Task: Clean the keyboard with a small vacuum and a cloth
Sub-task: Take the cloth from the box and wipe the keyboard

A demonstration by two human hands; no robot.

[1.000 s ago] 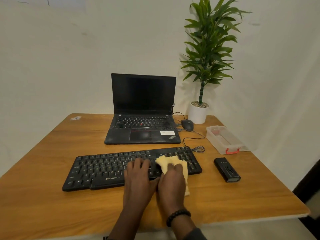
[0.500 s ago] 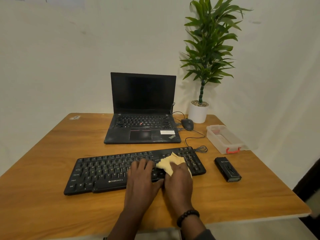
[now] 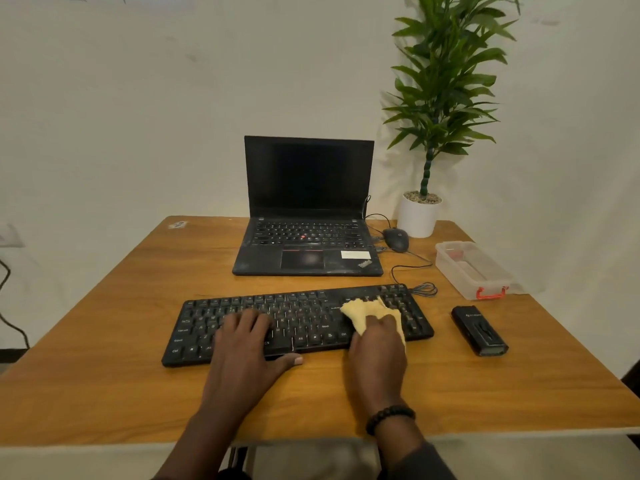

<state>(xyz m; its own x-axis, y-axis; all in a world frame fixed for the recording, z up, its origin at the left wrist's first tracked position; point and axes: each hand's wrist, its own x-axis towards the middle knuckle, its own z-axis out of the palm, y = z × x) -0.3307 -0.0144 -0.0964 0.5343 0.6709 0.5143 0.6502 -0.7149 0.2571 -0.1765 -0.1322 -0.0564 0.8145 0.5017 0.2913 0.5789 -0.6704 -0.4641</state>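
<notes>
The right hand (image 3: 377, 344) lies on the right part of the keyboard (image 3: 298, 323), its fingers curled down over a yellow cloth (image 3: 367, 311) and pressing it onto the keys just left of the number pad; a crumpled edge of the cloth sticks out beyond the fingertips toward the far side. A dark bead bracelet (image 3: 389, 417) circles that wrist. The left hand (image 3: 247, 344) rests flat and spread on the left-middle keys, fingers fairly straight and gripping nothing, thumb reaching along the near edge of the keyboard, so it seems to be steadying the board. The keyboard lies across the near middle of the wooden table (image 3: 104, 375), slightly slanted, its cable looping off the far right corner. To the right of it, apart from both hands, lies a small black device (image 3: 479, 330), likely the small vacuum, untouched. Farther right is a clear plastic box (image 3: 472, 268) with a red clasp. Beyond the keyboard sit an open laptop (image 3: 308, 209) with a dark screen, a mouse (image 3: 396, 239) and a potted plant (image 3: 420, 216). The step in hand looks like the cloth wipe. The next move probably calls for dragging the cloth across the remaining keys with even pressure while the left hand keeps the board from sliding.
</notes>
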